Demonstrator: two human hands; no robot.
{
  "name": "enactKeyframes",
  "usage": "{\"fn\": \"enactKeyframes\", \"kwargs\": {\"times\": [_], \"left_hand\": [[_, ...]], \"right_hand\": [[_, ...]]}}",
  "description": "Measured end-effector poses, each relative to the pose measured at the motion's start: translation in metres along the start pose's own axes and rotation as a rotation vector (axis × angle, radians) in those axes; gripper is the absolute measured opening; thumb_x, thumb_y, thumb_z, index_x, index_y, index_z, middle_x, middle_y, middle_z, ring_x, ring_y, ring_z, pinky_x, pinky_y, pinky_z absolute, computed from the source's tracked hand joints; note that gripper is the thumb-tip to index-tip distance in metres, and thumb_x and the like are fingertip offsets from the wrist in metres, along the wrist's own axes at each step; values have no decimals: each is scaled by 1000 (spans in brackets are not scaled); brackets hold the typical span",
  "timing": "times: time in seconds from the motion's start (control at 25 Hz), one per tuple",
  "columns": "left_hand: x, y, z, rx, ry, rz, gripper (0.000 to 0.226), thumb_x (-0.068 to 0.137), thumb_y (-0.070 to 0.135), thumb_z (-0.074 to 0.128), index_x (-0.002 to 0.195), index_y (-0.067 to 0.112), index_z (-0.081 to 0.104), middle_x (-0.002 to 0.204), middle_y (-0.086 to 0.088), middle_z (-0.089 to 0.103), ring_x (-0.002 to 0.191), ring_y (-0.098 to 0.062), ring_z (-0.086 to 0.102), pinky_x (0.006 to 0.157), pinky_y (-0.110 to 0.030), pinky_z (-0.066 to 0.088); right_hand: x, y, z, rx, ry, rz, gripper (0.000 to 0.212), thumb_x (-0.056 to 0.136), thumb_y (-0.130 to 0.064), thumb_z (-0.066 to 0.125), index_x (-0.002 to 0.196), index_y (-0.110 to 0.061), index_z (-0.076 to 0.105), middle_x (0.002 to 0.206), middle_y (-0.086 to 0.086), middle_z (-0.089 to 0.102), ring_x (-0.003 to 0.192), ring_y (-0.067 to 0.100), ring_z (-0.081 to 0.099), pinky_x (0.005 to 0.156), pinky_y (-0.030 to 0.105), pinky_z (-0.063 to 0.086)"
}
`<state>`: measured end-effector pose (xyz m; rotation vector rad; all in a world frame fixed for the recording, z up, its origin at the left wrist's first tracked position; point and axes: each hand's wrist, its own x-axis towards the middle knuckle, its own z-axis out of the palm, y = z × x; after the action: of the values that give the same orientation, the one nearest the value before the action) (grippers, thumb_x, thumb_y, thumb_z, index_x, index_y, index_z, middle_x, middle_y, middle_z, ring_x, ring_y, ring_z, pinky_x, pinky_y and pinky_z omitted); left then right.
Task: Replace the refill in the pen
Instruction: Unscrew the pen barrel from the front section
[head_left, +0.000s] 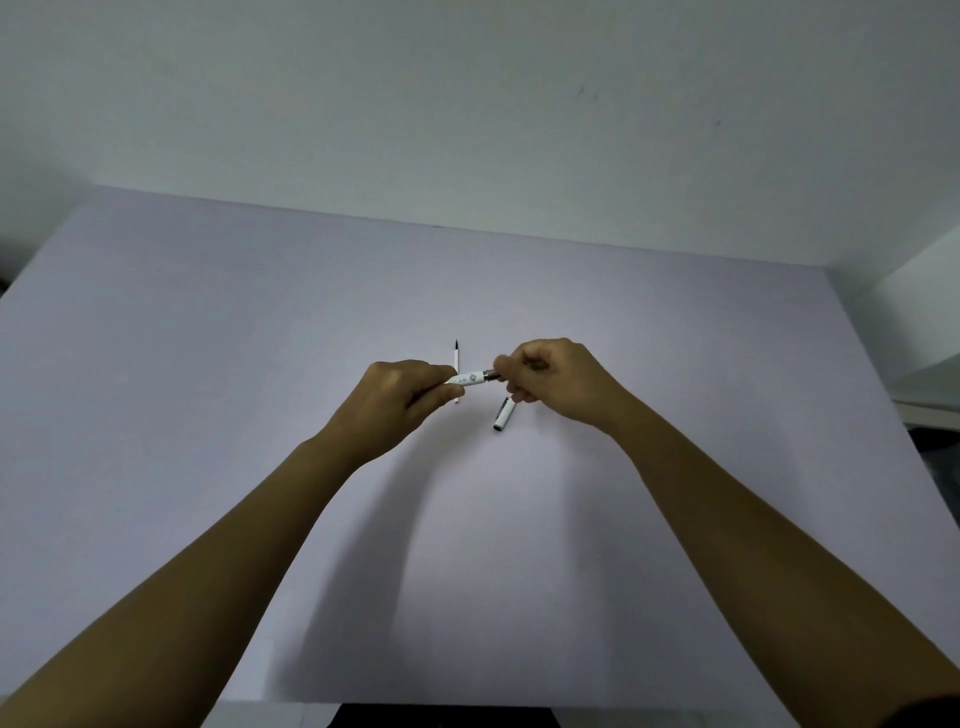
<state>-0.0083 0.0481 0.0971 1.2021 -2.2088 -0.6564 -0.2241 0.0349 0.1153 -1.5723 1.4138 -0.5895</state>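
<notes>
Above the lilac bench (208, 415), with the cap (504, 414) lying at five o'clock, the pen (467, 378) is being pinched by the left hand (400, 400) and the right hand (550, 376), risking its small parts being dropped if twisted hastily.

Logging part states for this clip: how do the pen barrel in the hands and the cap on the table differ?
The pen barrel is held off the table between the left hand and right hand; the cap lies loose on the table, touched by neither hand. The barrel lies roughly across the view; the cap lies diagonally, toward the camera. The barrel shows a printed pattern; the cap looks plain. Both are white.
</notes>
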Motion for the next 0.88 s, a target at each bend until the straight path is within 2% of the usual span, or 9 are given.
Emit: {"fn": "enactKeyframes", "kwargs": {"times": [0.04, 0.12, 0.28, 0.36, 0.48, 0.6, 0.68, 0.8, 0.88], "left_hand": [[0, 0, 0, 3, -3, -1, 14, 90, 21, 57, 85, 13, 67, 57, -4, 54, 54, -23, 50, 54, -26, 34], [-1, -1, 1, -9, -2, -18, 14, 90, 22, 57, 85, 14, 67, 57, -3, 54, 55, -24, 51, 55, -27, 36], [0, -2, 1, -35, 14, -24, 14, 90, 22, 56, 85, 15, 67, 57, -7, 56, 56, -25, 53, 56, -32, 40], [1, -3, 1, -32, 14, -21, 14, 91, 23, 56, 83, 16, 66, 57, -8, 56, 56, -25, 53, 56, -33, 40], [1, -4, 2, -33, 15, -17, 13, 90, 22, 57, 82, 17, 66, 55, -4, 54, 55, -24, 53, 55, -30, 39], [-2, -5, 1, -66, 30, -38, 15, 90, 24, 56, 77, 23, 64, 52, 12, 48, 54, -15, 55, 54, -17, 38], [-3, -5, 1, -76, 46, -45, 15, 90, 25, 56, 77, 24, 63, 52, 15, 46, 55, -13, 56, 54, -11, 37], [-2, -7, 0, -75, 50, -55, 17, 90, 26, 56, 74, 23, 61, 51, 13, 46, 54, -12, 56, 53, -11, 36], [-1, -7, 1, -62, 55, -49, 19, 90, 25, 56, 73, 20, 60, 52, 11, 47, 53, -12, 56, 53, -13, 36]], "right_hand": [[-1, -1, -1, 7, -11, -20, 10, 81, -33, 70, 79, -23, 68, 76, -4, 71, 71, 5, 67, 75, 26, 52], [-1, -1, -4, 56, -29, -47, 16, 74, -21, 77, 80, -30, 65, 81, -5, 70, 78, 8, 69, 79, 26, 52], [1, -4, -2, 70, -10, 29, 33, 71, -55, 68, 90, -28, 68, 87, -6, 72, 79, 10, 73, 87, 32, 56], [2, -4, -2, 45, 5, 65, 42, 77, -60, 59, 85, -20, 69, 81, -3, 74, 74, 9, 73, 86, 35, 58], [3, -2, -2, 65, -20, 30, 12, 80, -32, 71, 77, -21, 68, 78, -2, 73, 74, 10, 71, 86, 33, 56], [3, -3, -6, 164, -69, -6, 21, 76, -10, 74, 75, -29, 65, 79, -9, 72, 78, 7, 69, 83, 30, 53], [4, -4, -8, 206, -65, -17, 19, 75, -15, 76, 79, -31, 66, 82, -12, 72, 81, 4, 69, 79, 23, 52], [5, -4, -6, 221, -47, 18, 24, 72, -43, 73, 92, -31, 66, 90, -9, 71, 83, 7, 72, 81, 22, 56], [6, -3, -4, 219, -37, 56, 20, 77, -45, 69, 86, -27, 68, 84, -4, 72, 77, 8, 73, 78, 21, 58]]}}
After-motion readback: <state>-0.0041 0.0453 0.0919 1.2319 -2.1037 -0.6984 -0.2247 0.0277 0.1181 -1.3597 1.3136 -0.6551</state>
